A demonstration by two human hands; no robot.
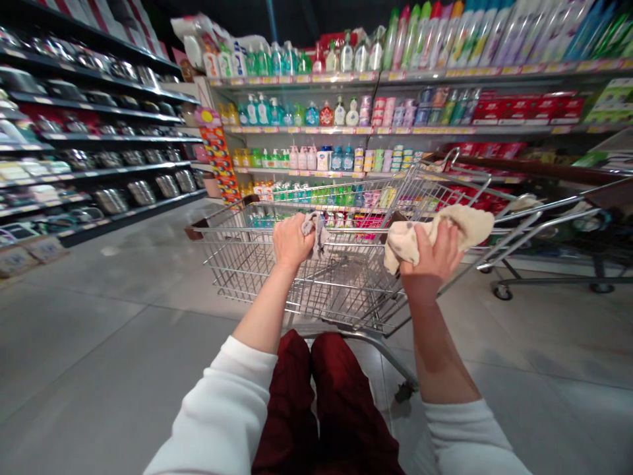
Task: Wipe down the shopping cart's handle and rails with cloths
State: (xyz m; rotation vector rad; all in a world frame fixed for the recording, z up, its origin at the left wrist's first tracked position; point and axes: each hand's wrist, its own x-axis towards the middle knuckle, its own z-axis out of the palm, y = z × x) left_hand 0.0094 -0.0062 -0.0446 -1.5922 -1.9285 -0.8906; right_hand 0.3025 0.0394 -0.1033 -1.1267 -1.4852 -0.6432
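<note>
Cream cloth [462,227] sits bunched in the closed right hand [430,256], while the left hand [291,242] closes on a smaller grey cloth [315,233] at the near rail of a wire shopping cart [257,277]. Both cloths look soft and light, easily gathered anywhere; the stiff cart seems best taken along that rail.

A white left sleeve [212,412] reaches in from seven o'clock and a right sleeve [469,439] from five, both stopping well short of the left hand [294,241] and right hand [430,254]; dark red trousers [326,409] fill six o'clock.
</note>
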